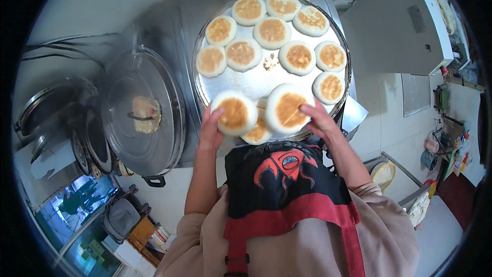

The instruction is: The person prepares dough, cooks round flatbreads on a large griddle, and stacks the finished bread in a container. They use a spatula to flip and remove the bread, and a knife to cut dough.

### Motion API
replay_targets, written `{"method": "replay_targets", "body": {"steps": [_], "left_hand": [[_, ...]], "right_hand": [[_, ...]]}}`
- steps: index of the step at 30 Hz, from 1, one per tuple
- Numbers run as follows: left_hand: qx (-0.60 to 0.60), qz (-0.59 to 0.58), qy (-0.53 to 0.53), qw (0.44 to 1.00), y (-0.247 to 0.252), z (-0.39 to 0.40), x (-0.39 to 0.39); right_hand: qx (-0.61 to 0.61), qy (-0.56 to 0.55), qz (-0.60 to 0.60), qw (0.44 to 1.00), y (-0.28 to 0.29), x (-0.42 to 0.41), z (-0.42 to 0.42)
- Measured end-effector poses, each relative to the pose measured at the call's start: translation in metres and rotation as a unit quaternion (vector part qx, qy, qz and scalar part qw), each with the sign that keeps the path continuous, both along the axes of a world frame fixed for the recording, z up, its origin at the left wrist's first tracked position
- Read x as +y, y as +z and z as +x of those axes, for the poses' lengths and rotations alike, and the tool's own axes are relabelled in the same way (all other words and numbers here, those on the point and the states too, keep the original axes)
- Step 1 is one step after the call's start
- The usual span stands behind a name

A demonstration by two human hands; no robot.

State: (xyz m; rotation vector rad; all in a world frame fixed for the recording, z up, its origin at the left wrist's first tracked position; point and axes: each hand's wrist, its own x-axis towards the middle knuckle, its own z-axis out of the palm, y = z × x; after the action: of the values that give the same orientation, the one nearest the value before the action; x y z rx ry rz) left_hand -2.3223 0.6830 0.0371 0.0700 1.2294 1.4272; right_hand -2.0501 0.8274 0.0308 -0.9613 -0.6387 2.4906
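Observation:
My left hand (pixel 212 126) holds a round flatbread (pixel 233 113) by its left edge, thumb on top of the browned face. In my right hand (pixel 322 120) is a second flatbread (pixel 289 108), also browned side up, gripped at its right edge. Both are raised over the near rim of a large round metal pan (pixel 246 84). Partly hidden beneath them lies another flatbread (pixel 258 130) with a browned top. Several more flatbreads (pixel 272 32) rest on the pan in a loose arc along its far and side parts. Brown crumbs (pixel 270 62) mark the pan's middle.
Left of the pan stands a large round lid (pixel 130 150) with a cloth tied at its handle (pixel 147 115). More round pans (pixel 96 138) lean beyond it. A grey cabinet (pixel 388 30) is at the upper right, and a white work table (pixel 442 219) at the lower right.

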Motion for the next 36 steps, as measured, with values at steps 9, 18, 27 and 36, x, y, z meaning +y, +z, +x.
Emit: {"method": "replay_targets", "body": {"steps": [9, 18, 27, 36], "left_hand": [[-0.12, -0.019, 0.083, 0.989, -0.039, 0.034, -0.043], [-0.021, 0.067, 0.0, 0.998, -0.027, 0.023, -0.046], [-0.016, 0.09, 0.029, 0.995, -0.019, 0.038, -0.039], [0.097, 0.056, 0.003, 0.994, -0.001, 0.044, -0.042]], "right_hand": [[-0.169, 0.341, 0.389, 0.839, -0.016, -0.008, -0.069], [-0.389, 0.309, 0.719, 0.486, -0.067, 0.087, -0.049], [-0.053, 0.215, 0.553, 0.803, 0.019, 0.011, -0.057], [-0.45, 0.222, 0.642, 0.579, -0.062, 0.121, 0.002]]}}
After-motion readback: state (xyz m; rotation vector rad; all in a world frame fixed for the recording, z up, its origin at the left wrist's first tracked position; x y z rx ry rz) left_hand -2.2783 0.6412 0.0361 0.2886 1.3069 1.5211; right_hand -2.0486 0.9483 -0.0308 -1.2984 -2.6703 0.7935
